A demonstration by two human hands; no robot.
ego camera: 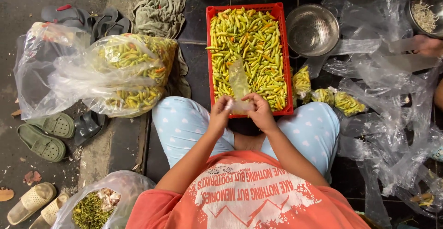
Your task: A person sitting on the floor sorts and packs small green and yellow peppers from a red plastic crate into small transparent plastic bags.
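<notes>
A small clear plastic bag [239, 81] stands up between my two hands over the near end of a red crate [210, 35] filled with yellow-green and orange chili peppers [249, 40]. My left hand [220, 111] pinches the bag's lower left edge. My right hand [260, 111] pinches its lower right edge. The bag looks empty and see-through. Both hands hover above my knees, which are in light blue dotted trousers.
A large clear bag of chilies [131, 74] lies at left. A steel bowl [312, 29] sits right of the crate, with small filled chili bags [347, 102] and several loose plastic bags [392, 95]. Sandals [44, 136], a grey cloth [161, 7] and a bag of stems [94, 206] lie around.
</notes>
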